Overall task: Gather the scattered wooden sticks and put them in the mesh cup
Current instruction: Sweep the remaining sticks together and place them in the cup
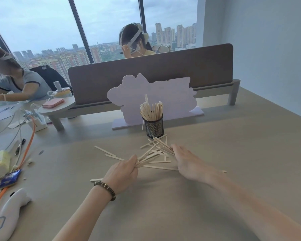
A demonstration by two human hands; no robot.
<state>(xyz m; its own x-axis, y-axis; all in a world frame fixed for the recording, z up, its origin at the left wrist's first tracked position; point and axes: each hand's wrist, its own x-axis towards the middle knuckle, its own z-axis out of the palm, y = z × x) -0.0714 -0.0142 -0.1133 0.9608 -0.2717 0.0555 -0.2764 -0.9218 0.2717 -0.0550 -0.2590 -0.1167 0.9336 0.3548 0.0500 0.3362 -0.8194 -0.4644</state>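
Head: sticks (156,152) between hands; left hand (122,173) grips bundle.

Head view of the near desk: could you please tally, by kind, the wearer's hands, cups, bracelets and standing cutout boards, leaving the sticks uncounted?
Bare hands: 2, the left hand gripping pale wooden sticks, the right hand flat against them
Black wire-mesh cup: 1
Dark beaded bracelet: 1
Pale lilac cutout board: 1
Total: 5
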